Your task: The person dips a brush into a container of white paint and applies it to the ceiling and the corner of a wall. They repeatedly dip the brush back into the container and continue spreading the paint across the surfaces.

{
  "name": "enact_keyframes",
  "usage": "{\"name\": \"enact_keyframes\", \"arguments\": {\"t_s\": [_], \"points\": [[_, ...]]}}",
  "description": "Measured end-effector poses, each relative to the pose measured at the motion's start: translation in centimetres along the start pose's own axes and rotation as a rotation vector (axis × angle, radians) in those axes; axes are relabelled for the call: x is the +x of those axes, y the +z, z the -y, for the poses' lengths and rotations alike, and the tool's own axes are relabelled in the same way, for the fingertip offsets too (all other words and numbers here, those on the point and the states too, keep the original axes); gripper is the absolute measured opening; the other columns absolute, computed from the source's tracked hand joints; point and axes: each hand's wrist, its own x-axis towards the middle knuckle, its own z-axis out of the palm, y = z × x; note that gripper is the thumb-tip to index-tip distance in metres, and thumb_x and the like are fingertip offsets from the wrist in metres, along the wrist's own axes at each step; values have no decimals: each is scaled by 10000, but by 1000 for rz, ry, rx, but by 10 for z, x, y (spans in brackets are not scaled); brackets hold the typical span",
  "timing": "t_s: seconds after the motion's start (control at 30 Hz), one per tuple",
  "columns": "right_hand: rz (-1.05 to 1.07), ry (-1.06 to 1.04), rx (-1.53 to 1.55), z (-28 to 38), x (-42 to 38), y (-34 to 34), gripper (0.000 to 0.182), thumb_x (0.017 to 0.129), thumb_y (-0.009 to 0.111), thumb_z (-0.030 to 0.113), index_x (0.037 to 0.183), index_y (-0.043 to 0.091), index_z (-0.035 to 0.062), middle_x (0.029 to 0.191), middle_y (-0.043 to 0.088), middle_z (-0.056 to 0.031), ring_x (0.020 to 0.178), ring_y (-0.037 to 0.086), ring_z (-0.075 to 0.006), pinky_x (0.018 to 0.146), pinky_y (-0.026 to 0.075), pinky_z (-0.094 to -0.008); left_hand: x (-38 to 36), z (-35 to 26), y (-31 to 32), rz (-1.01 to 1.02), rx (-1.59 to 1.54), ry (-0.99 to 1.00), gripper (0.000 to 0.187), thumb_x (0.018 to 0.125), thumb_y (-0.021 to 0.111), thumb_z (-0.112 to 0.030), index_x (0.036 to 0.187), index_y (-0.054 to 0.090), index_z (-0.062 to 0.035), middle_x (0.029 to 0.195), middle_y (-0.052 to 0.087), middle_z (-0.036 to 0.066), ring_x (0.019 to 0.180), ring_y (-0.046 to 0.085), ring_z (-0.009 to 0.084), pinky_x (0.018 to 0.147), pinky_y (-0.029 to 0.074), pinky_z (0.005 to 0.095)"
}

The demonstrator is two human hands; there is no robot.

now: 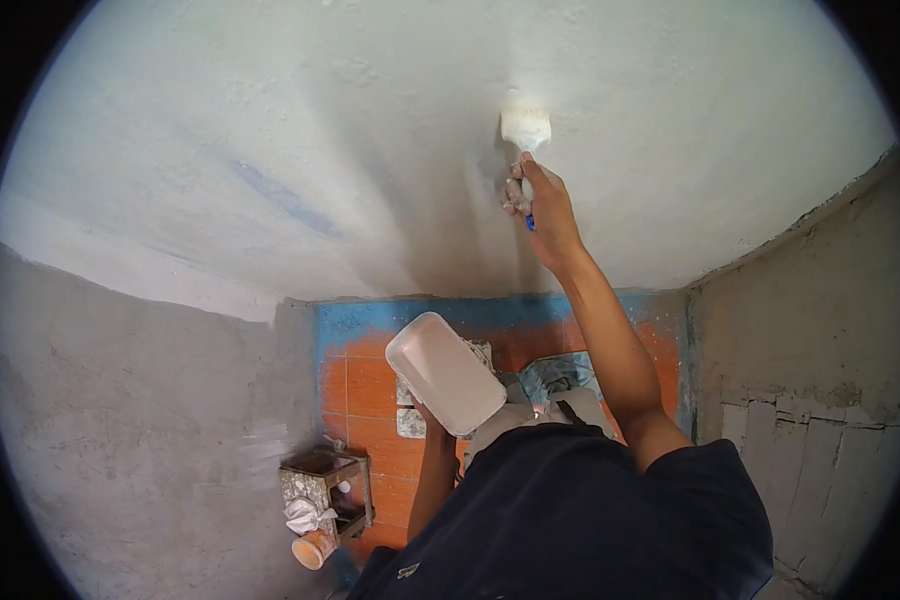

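My right hand [538,205] is closed around the handle of a paintbrush [526,128], its fingers smeared with white. The brush's wide pale bristles touch the whitish wall [370,150], and a bit of blue shows at the lower end of the handle. Lower down, in front of my body, my left hand [430,416] supports a white rectangular plastic container [458,385] from below. The container is tilted, with a pale coating inside. Most of the left hand's fingers are hidden beneath it.
A paint-stained stool [315,475] stands at lower left, with a white crumpled bag [308,515] and an orange cup [314,550] on it. Orange tiles [370,385] with a blue-stained edge cover the floor. Grey walls [120,400] rise on both sides.
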Motion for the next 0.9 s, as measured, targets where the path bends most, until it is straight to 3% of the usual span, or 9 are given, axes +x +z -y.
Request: {"name": "enact_keyframes", "arguments": {"t_s": [0.1,0.2,0.3,0.37,0.47,0.6,0.7,0.83,0.9], "points": [[-28,-90,-153,-30,5,-17,439,1057,458,499,865,506,108,626,392,21,587,411,-105,610,398,-282,2,-5,38,198,-162,54,838,929,505,-672,1533,331,-118,1382,537,151,1195,594,384,953,531,596],[-93,-65,-206,-125,16,-80,513,1016,476,612,869,505,121,639,378,35,585,393,-86,600,386,-271,4,0,27,120,-164,34,841,924,505,-678,1530,341,-119,1362,547,159,1173,602,384,937,532,599],[-172,259,-153,-209,3,-146,464,1023,487,580,883,525,139,676,439,42,585,433,-104,601,401,-268,8,4,15,35,-173,40,845,918,505,-685,1526,350,-120,1341,558,166,1152,609,384,920,533,601],[-192,507,-112,-229,-12,-166,424,1036,483,542,886,534,149,694,464,45,602,462,-114,610,414,-270,7,9,14,20,-185,38,845,916,507,-686,1524,354,-119,1335,560,168,1143,612,384,914,533,601],[-418,684,78,-238,-2,-164,310,1064,484,427,890,527,175,669,480,33,628,493,-118,618,418,-294,4,14,21,54,-239,29,846,912,511,-687,1522,360,-119,1326,563,172,1131,615,384,905,534,600],[-144,382,282,-113,29,-82,269,1057,500,372,926,516,137,672,467,25,663,488,-134,651,435,-314,2,15,31,145,-367,3,848,908,515,-688,1518,368,-118,1314,567,176,1114,619,383,893,535,600],[-7,208,270,-14,6,-13,273,1065,488,346,925,521,114,637,429,26,634,449,-126,668,419,-290,0,17,48,183,-405,-20,849,904,519,-689,1515,374,-118,1306,571,180,1101,623,383,883,535,599],[189,-38,-9,17,-21,-12,365,1080,453,403,932,526,77,570,344,42,596,393,-107,655,389,-270,-3,27,87,150,-318,-13,825,912,534,-661,1510,386,-111,1306,569,186,1085,619,404,885,519,620],[158,42,-26,18,-44,-32,437,1083,423,446,959,539,43,561,325,47,586,377,-101,647,379,-272,2,35,97,149,-368,-56,814,921,541,-639,1512,379,-103,1313,566,186,1095,609,414,904,505,629]]}}
